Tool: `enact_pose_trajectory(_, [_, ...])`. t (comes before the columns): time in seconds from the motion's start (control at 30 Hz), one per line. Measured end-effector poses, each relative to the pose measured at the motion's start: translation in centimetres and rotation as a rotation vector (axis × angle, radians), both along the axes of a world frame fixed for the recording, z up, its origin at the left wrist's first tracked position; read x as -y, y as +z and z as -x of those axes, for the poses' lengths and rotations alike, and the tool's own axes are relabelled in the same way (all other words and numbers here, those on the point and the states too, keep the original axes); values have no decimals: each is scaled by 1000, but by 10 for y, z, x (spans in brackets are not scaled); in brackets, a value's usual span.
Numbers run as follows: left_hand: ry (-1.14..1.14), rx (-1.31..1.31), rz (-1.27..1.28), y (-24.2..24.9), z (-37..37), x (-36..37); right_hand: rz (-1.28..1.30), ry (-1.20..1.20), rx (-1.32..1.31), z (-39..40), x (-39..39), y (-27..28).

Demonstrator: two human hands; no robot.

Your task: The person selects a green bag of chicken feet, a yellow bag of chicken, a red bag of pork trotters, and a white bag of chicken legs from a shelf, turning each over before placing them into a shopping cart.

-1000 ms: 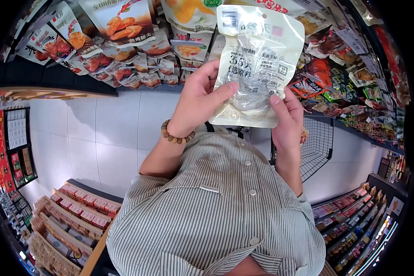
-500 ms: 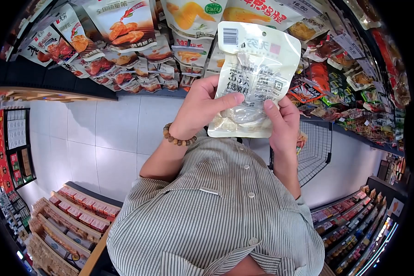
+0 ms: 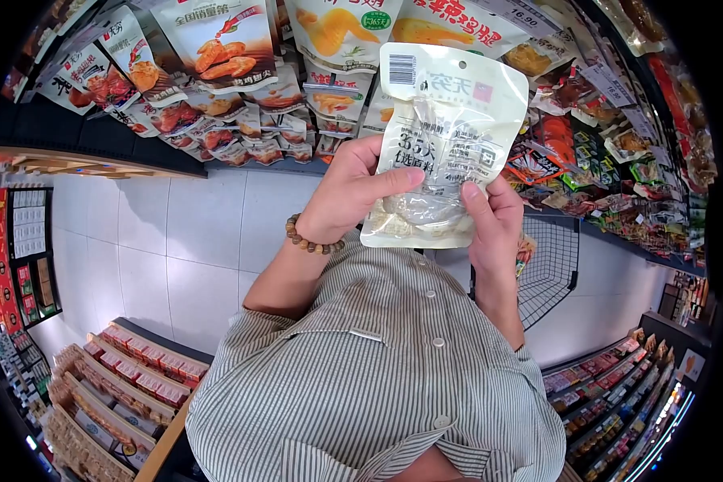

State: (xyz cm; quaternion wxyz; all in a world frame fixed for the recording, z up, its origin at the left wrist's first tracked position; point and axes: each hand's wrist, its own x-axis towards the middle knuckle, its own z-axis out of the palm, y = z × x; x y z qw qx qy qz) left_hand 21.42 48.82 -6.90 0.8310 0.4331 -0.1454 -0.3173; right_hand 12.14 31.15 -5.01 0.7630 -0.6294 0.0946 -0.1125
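A pale, partly see-through food packet [image 3: 450, 145] with a barcode at its upper left is held up between my two hands. My left hand [image 3: 349, 193] grips its left edge, thumb across the printed side, and a beaded bracelet [image 3: 313, 244] circles that wrist. On the right edge, my right hand [image 3: 494, 221] holds the packet with the thumb on the front and the fingers partly hidden behind. Just beyond the packet hang rows of snack bags, among them a white bag with a yellow picture [image 3: 335, 32].
A black wire shopping cart [image 3: 548, 269] stands on the tiled floor [image 3: 201, 257] to the right. Snack racks curve along the top and right. Shelves of boxed goods [image 3: 149, 353] are at the lower left, with more shelves [image 3: 610, 394] at the lower right.
The packet has tilted slightly and its lower edge sits a little lower. Both hands keep their hold on it. The hanging bags appear shifted very slightly.
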Motion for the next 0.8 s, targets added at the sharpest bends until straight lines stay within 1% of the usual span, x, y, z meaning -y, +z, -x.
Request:
enact_pose_trajectory(0.07, [18, -84, -59, -1, 0, 4, 14, -67, -52, -1, -1, -1])
enact_pose_trajectory(0.1, [17, -81, -58, -4, 2, 10, 15, -68, -50, -3, 0, -2])
enact_pose_trajectory(0.17, [464, 482, -462, -8, 9, 21, 91, -132, -54, -5, 2, -7])
enact_pose_trajectory(0.2, [522, 679, -683, -6, 11, 19, 93, -131, -53, -6, 4, -8])
enact_pose_trajectory(0.23, [524, 678, -681, -8, 12, 18, 149, -158, -58, -6, 7, -9])
enact_pose_trajectory(0.27, [486, 853, -704, -11, 13, 19, 206, -183, -61, -7, 8, -9])
enact_pose_trajectory(0.3, [443, 1026, -725, -13, 15, 19, 208, -179, -60, -7, 5, -6])
enact_pose_trajectory(0.33, [315, 935, -661, -14, 19, 21, 245, -142, -68, -5, 0, -1])
enact_pose_trajectory(0.37, [319, 934, -663, -14, 22, 23, 283, -105, -73, -3, -4, 2])
enact_pose_trajectory(0.4, [272, 819, -526, -15, 22, 25, 291, -58, -81, 1, -5, 0])
enact_pose_trajectory(0.43, [221, 702, -388, -16, 23, 27, 292, -59, -79, 1, -7, 2])
enact_pose_trajectory(0.47, [187, 512, -129, -19, 21, 29, 503, -3, 2, 1, -10, 6])
enact_pose_trajectory(0.5, [184, 512, -127, -19, 19, 26, 711, 56, 81, 1, -11, 11])
enact_pose_trajectory(0.53, [56, 283, -30, -12, 15, 18, 752, 113, 91, 2, -13, 16])
enact_pose_trajectory(0.57, [-71, 53, 64, -9, 13, 12, 749, 113, 88, 3, -14, 15])
enact_pose_trajectory(0.67, [-48, -30, 104, -20, 8, 10, 551, 108, 135, 2, -11, 14])
enact_pose_trajectory(0.73, [-12, -125, 181, -21, 6, 10, 488, -53, 178, 3, -1, 6])
enact_pose_trajectory(0.77, [-10, -127, 180, -19, 6, 10, 445, -134, 197, 4, 4, 3])
enact_pose_trajectory(0.8, [-16, -144, 209, -16, 5, 9, 473, -194, 203, 3, 9, 4])
